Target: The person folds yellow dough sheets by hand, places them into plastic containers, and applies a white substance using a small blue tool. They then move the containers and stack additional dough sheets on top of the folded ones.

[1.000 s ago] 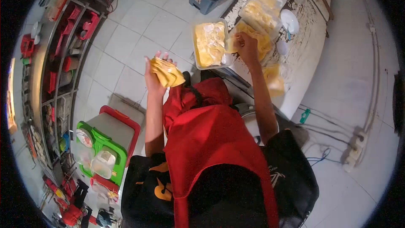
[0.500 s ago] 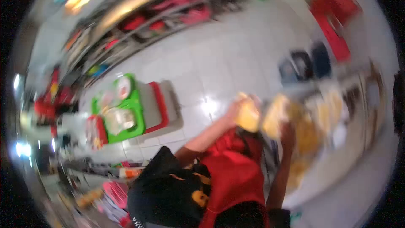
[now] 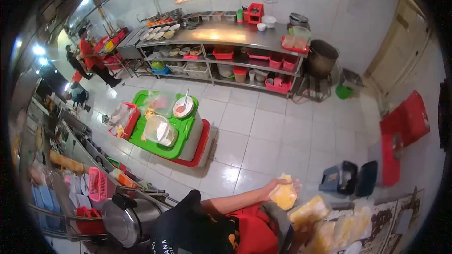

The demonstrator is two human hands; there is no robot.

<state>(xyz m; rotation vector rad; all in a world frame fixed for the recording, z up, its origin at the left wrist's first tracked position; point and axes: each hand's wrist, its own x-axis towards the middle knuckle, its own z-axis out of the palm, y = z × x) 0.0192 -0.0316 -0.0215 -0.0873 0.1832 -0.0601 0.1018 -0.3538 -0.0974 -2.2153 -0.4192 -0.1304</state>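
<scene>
My left hand (image 3: 271,189) is stretched out over the floor, closed on a floppy, pale-yellow sheet-like piece (image 3: 284,196). Its exact kind is not clear; it looks like a thin stack of wrappers or dough. Just to the right, more yellow pieces (image 3: 309,210) lie on a work surface at the lower right, with a yellow pile (image 3: 325,237) beside them. Clear plastic seems to cover some of these. My right hand does not show.
A green-lidded bin (image 3: 136,136) carries a plastic tub (image 3: 160,130) and a white bowl (image 3: 182,107). Beyond it runs a steel shelf table (image 3: 221,33). An open blue-grey box (image 3: 340,178) stands at right, a large steel pot (image 3: 123,221) at lower left. Two people (image 3: 92,56) stand far left.
My view has swung up and left, and the blur has gone. My left hand still has the yellow piece. My right hand, earlier at the yellow pieces, has left the view.
</scene>
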